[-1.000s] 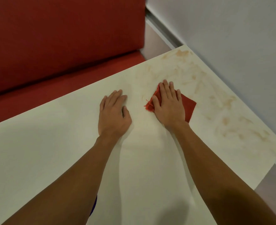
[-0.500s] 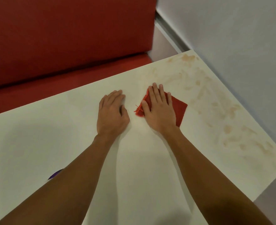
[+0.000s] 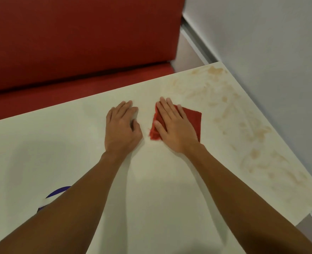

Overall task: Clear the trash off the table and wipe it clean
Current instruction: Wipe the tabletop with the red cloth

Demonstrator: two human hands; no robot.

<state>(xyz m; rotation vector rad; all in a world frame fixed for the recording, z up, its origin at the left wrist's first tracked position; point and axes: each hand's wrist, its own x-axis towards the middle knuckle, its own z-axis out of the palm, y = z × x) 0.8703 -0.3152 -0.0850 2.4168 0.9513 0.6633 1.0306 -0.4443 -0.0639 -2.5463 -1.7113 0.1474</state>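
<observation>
A red cloth (image 3: 192,119) lies flat on the cream table (image 3: 160,189), and my right hand (image 3: 175,125) presses on it with straight fingers. My left hand (image 3: 121,128) rests flat on the bare tabletop just left of the cloth, a small gap between the two hands. Brownish smears (image 3: 239,125) run along the table's right side, from the far corner down toward the near right edge, to the right of the cloth.
A red bench seat (image 3: 78,85) with a red backrest (image 3: 81,37) runs along the table's far edge. A grey wall (image 3: 270,43) stands close to the table's right side. A purple and white thing (image 3: 56,194) peeks out under my left forearm.
My right hand has slid the red cloth leftward, closer to my left hand. The left hand has stayed in place on the table.
</observation>
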